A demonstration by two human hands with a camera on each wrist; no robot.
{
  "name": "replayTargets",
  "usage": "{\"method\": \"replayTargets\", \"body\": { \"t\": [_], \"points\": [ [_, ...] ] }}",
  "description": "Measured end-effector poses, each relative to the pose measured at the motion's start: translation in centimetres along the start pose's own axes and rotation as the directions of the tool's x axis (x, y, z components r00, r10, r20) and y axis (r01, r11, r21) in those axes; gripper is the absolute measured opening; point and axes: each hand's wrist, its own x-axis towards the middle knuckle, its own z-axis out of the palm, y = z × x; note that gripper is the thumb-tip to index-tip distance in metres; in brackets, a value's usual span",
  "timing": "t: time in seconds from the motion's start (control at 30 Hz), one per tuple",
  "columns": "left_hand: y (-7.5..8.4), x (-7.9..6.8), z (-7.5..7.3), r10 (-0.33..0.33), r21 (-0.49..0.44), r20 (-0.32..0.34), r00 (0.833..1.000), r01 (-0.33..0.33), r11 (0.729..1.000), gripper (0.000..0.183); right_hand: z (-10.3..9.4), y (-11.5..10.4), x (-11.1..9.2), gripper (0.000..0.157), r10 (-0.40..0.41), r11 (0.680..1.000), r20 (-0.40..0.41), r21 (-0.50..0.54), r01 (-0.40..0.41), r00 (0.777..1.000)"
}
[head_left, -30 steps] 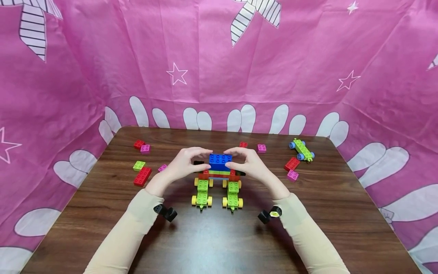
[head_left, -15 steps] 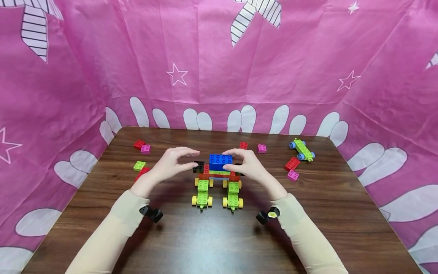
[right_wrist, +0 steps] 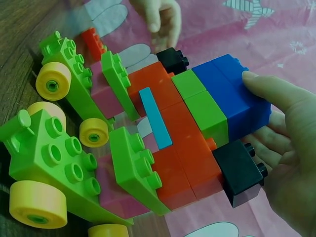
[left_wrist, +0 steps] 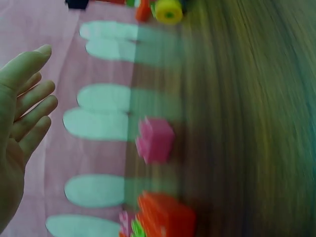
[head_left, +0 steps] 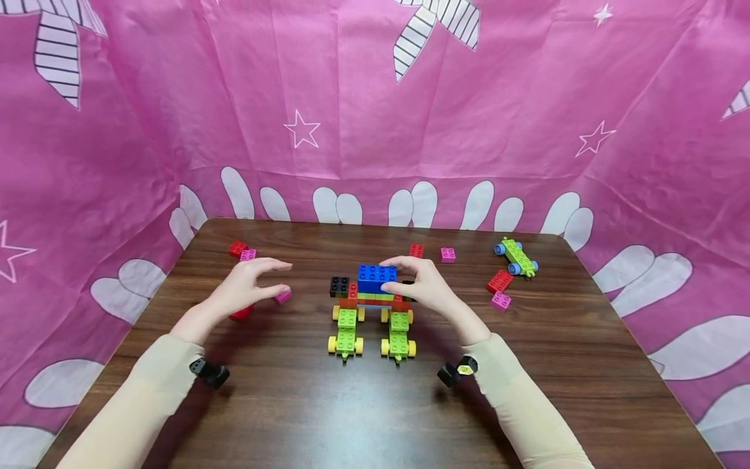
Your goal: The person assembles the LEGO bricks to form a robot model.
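Toy-brick structure [head_left: 375, 298], upright mid-way across the wooden table [head_left: 375, 417], two lime-green wheeled bases [head_left: 346, 339] side by side, yellow wheels [head_left: 359, 346], pink bricks [right_wrist: 111, 180] on the bases, red bricks [right_wrist: 182, 165] bridging both, black bricks [head_left: 339, 286] jutting left and right, studded blue block [head_left: 375, 281] on top.

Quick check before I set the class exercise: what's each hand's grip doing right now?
Left hand: open, holding nothing.
Right hand: closed, thumb and fingers holding the blue top of the brick model.
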Motion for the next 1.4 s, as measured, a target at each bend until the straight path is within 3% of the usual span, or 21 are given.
{"method": "replayTargets", "body": {
  "t": [0.23, 0.47, 0.73, 1.07, 1.4],
  "points": [
    [-2.0, -2.1, -1.4, -0.146, 0.044, 0.031, 0.989, 0.145, 0.989, 0.046, 0.1, 0.4, -0.2, 0.037, -0.007, 1.0, -0.001, 0.013, 0.007, 1.0],
    [-3.4, -3.4, -2.0, -0.216, 0.064, 0.085, 0.973, 0.211, 0.975, 0.049, 0.2, 0.7, -0.3, 0.037, 0.002, 1.0, -0.003, 0.017, -0.002, 1.0],
    [-4.4, -4.6, -2.2, -0.216, 0.052, 0.156, 0.964, 0.21, 0.976, 0.058, 0.2, 1.1, -0.3, 0.037, 0.008, 1.0, -0.003, 0.016, -0.008, 1.0],
    [-5.2, -5.8, -1.8, -0.282, 0.072, 0.149, 0.948, 0.274, 0.959, 0.064, 0.2, 0.7, -0.4, 0.037, 0.002, 1.0, 0.001, 0.015, -0.002, 1.0],
    [-5.7, -6.2, -1.2, -0.305, 0.054, 0.145, 0.941, 0.3, 0.952, 0.061, 0.3, 0.6, -0.5, 0.037, -0.007, 1.0, -0.002, 0.02, 0.007, 1.0]
  ]
}}
